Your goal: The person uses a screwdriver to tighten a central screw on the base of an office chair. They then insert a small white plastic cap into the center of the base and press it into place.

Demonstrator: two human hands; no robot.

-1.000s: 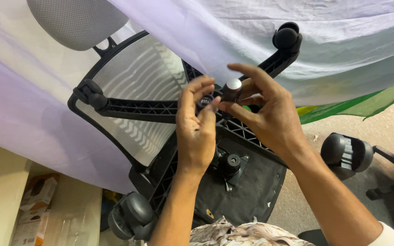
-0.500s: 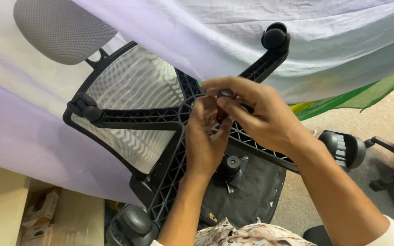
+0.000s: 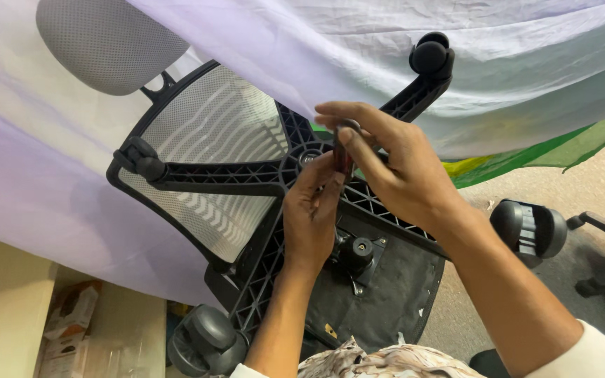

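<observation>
1. Two hands meet at the hub [image 3: 307, 155] of an upturned black chair base [image 3: 246, 173]: the left hand [image 3: 311, 218] comes up from below, fingers pressed against a small dark tool [image 3: 342, 150] with a reddish shaft, and the right hand [image 3: 393, 164] curls over its top, pinching it.
2. That tool stands just beside the hub, where the ribbed arms join; its tip is hidden behind the fingers.
3. By my reading, the step in hand is working a fastener at the hub. Any further turn would call for a steady left hand and a firm pinch from the right.
4. Four castor wheels show: one at the upper arm's end [image 3: 430, 54], one at the left [image 3: 141, 159], one at the bottom [image 3: 204, 339], one at the right [image 3: 526, 227].
5. One grey mesh chair back [image 3: 211, 168] lies beneath the base, with one grey headrest [image 3: 110, 42] above it.
6. One pale cloth [image 3: 456, 77] hangs behind.
</observation>
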